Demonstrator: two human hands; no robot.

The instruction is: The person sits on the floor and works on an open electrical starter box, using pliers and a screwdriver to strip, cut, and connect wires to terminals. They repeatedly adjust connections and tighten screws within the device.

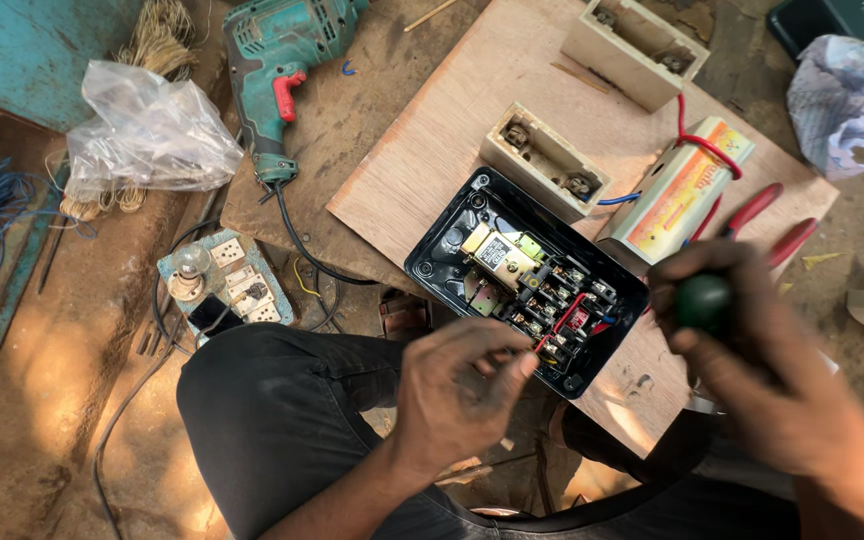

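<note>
The fingers of the left hand (457, 385) are pressed together at the tips, pinching a small item too blurred to identify, just beside the near edge of the black starter box (527, 280). The right hand (752, 350) is closed around a green tool handle (704, 302); the tool's shaft is hidden behind the hand, so its direction cannot be told.

The starter box lies open on the plywood board (432, 160), between the two hands. Its long axis runs diagonally, from upper left to lower right in the head view. Inside are a contactor block, terminals and a red wire (564, 312).

Behind the box, an open cream casing (544, 160) lies parallel to it, and a second cream casing (635, 40) lies farther back. A cylindrical capacitor (677, 190) with red leads lies to the right, touching red-handled pliers (767, 222), which the right hand partly covers.

Off the board, to the left, are a green electric drill (282, 60), a clear plastic bag (147, 130) and a switch board with a bulb (222, 285).
</note>
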